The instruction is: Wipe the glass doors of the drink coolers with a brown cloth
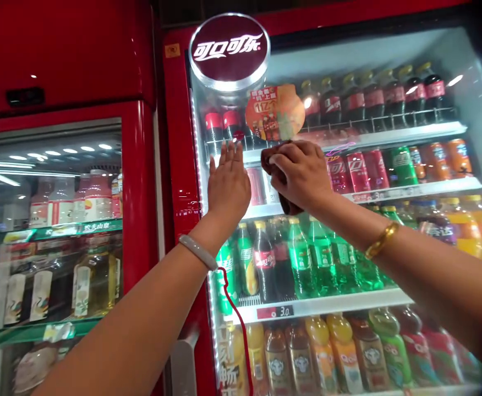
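My left hand (229, 184) lies flat against the glass door of a red drinks fridge (178, 181), fingers pointing up and slightly apart. My right hand (301, 170) is closed around a dark brown cloth (291, 204) at the glass, just below an orange sticker (274, 113). Part of the cloth hangs beneath the fingers. A round lit sign (230, 51) with white lettering is above both hands. On my left wrist is a grey bangle (198, 252) with a red cord (243, 324) running down; a gold bracelet (382, 240) circles my right wrist.
Behind the glass, shelves hold cola bottles (393, 91), cans (356, 171), green bottles (323, 256) and juice bottles (342, 346). A price tag (274, 312) sits on a shelf edge. A second red fridge (71, 60) stands at the left. The door handle (185, 363) is low, between the fridges.
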`<act>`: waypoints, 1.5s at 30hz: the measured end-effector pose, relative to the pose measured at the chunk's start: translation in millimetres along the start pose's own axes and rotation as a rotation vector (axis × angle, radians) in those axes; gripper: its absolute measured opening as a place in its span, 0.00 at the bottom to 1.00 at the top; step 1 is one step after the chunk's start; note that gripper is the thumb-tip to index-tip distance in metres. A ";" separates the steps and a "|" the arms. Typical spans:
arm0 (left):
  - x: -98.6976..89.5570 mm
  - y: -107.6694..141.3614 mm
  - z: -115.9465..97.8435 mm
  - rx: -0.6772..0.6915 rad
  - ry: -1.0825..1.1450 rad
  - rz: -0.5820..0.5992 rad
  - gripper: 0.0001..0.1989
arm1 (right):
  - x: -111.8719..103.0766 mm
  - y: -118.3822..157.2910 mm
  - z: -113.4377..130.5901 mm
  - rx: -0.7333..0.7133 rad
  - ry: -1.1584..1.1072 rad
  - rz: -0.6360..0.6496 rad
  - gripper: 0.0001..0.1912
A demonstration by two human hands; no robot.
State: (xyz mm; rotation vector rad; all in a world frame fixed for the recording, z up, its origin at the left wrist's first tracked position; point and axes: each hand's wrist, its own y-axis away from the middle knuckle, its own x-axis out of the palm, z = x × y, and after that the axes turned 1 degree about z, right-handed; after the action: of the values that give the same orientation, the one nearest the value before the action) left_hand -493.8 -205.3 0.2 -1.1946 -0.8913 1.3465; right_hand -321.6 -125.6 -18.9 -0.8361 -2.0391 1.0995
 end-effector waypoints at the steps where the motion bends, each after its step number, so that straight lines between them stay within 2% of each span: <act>1: 3.8 -2.8 -2.1 0.012 -0.011 0.002 0.32 | -1.4 5.1 1.3 0.034 -0.010 -0.018 0.11; 3: 11.9 -6.7 -6.5 0.033 -0.030 -0.001 0.31 | -3.3 15.9 9.6 -0.021 -0.056 -0.010 0.11; 5: 19.7 -7.3 -9.7 0.038 -0.044 -0.008 0.30 | -2.8 19.6 13.1 -0.178 -0.093 0.017 0.11; 7: 26.0 -5.0 -11.1 0.028 -0.056 -0.015 0.30 | 0.1 13.2 2.5 -0.279 -0.092 0.031 0.11; 9: 30.2 -1.5 -11.6 0.013 -0.067 -0.017 0.30 | 3.5 4.2 -18.9 -0.221 -0.072 0.019 0.10; 11: 32.8 1.3 -12.0 0.002 -0.074 -0.004 0.30 | 6.4 2.1 -38.0 -0.053 -0.035 -0.030 0.09; 13: 34.8 2.8 -12.2 -0.007 -0.082 0.003 0.31 | 8.3 8.2 -42.8 0.088 0.012 -0.102 0.09; 14: 35.8 3.2 -12.2 -0.007 -0.086 0.003 0.31 | 9.0 11.9 -39.3 0.108 0.027 -0.118 0.09; 16: 37.5 3.5 -11.8 -0.001 -0.099 0.002 0.31 | 10.5 13.4 -25.9 0.045 0.023 -0.094 0.09; 18: 38.8 3.4 -10.9 0.002 -0.107 0.002 0.31 | 12.8 2.9 -16.0 -0.060 -0.006 -0.008 0.11; 20: 40.2 3.1 -9.6 -0.002 -0.101 0.004 0.31 | 15.6 -14.3 -19.3 -0.106 -0.018 0.074 0.14; 22: 41.8 2.7 -8.1 -0.009 -0.079 0.000 0.31 | 17.6 -25.9 -33.9 -0.066 0.000 0.110 0.16; 24: 43.6 2.6 -6.7 -0.011 -0.065 -0.005 0.31 | 18.1 -23.4 -47.7 0.038 0.060 0.061 0.18; 26: 44.8 3.1 -5.9 -0.012 -0.069 -0.017 0.31 | 17.6 -10.7 -49.5 0.120 0.130 -0.040 0.18; 27: 45.0 3.4 -5.8 -0.011 -0.075 -0.022 0.31 | 17.6 -4.5 -45.3 0.110 0.150 -0.076 0.17; 29: 44.7 4.0 -6.1 -0.003 -0.081 -0.027 0.31 | 19.6 0.2 -31.7 -0.002 0.138 -0.099 0.14; 32: 43.9 4.3 -6.6 0.000 -0.086 -0.025 0.31 | 25.2 -16.8 -21.5 -0.132 0.077 -0.016 0.15; 35: 44.3 4.3 -6.1 0.000 -0.076 -0.027 0.31 | 27.3 -33.6 -37.3 -0.037 0.068 0.042 0.18; 37: 45.0 4.7 -5.5 0.002 -0.062 -0.030 0.31 | 24.9 -27.3 -49.3 0.063 0.103 -0.012 0.18; 39: 45.4 5.4 -5.3 0.003 -0.056 -0.037 0.31 | 21.0 -10.2 -50.3 0.120 0.154 -0.111 0.17; 42: 45.1 6.3 -5.9 0.006 -0.054 -0.054 0.30 | 19.2 5.8 -32.3 0.009 0.165 -0.175 0.13; 45: 44.9 5.9 -6.5 0.007 -0.063 -0.058 0.30 | 25.5 -11.2 -20.7 -0.149 0.094 -0.091 0.11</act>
State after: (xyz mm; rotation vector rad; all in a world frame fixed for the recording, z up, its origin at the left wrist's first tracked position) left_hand -485.3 -162.8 -14.4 -1.1184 -0.9584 1.3450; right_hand -322.4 -101.5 6.0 -0.8432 -2.0773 0.8519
